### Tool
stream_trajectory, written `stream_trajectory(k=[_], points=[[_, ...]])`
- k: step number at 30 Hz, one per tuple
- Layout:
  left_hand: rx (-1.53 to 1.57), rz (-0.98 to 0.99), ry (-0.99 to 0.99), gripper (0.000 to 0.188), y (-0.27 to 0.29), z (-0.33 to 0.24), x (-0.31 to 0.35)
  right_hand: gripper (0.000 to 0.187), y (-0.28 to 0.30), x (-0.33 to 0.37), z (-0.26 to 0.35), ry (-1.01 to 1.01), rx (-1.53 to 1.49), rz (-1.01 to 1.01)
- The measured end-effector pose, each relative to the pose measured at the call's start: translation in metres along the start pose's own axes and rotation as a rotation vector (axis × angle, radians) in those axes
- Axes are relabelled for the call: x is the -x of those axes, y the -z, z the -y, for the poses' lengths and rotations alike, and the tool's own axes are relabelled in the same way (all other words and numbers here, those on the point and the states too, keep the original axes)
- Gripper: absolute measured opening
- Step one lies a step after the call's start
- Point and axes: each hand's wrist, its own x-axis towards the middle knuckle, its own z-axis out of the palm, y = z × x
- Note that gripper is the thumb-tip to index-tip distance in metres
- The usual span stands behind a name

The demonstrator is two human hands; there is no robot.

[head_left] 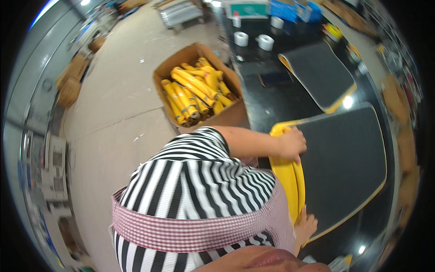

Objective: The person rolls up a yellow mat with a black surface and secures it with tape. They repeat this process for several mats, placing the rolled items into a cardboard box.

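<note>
On the dark table lies a large mat (344, 165), black on its upper face and edged in yellow. Its near side is turned over into a thick yellow roll. My left hand (292, 144) grips the far end of this roll, fingers curled over onto the black face. At the opposite end, close to my body, my right hand (306, 225) holds the roll with its fingers bent round it; its palm side is hidden. A second black mat with yellow edging (319, 75) rests farther back, one edge curling up.
An open cardboard box (206, 121) full of rolled yellow mats (192, 88) stands left of the table (253, 106). Toward the table's far end are white tape rolls (265, 42), a dark flat phone-like object (275, 80), a yellow tape roll (334, 31) and blue plastic packaging (294, 11).
</note>
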Motion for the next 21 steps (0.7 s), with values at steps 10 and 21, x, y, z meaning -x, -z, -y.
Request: stream_trajectory(k=[10, 21], points=[[0.127, 0.153, 0.111, 0.048, 0.009, 0.006, -0.008, 0.019, 0.014, -0.007, -0.002, -0.366, -0.69, -0.126], [0.057, 0.287, 0.217, 0.047, 0.001, 0.008, -0.024, 0.009, -0.006, -0.001, -0.002, -0.264, -0.369, -0.171]])
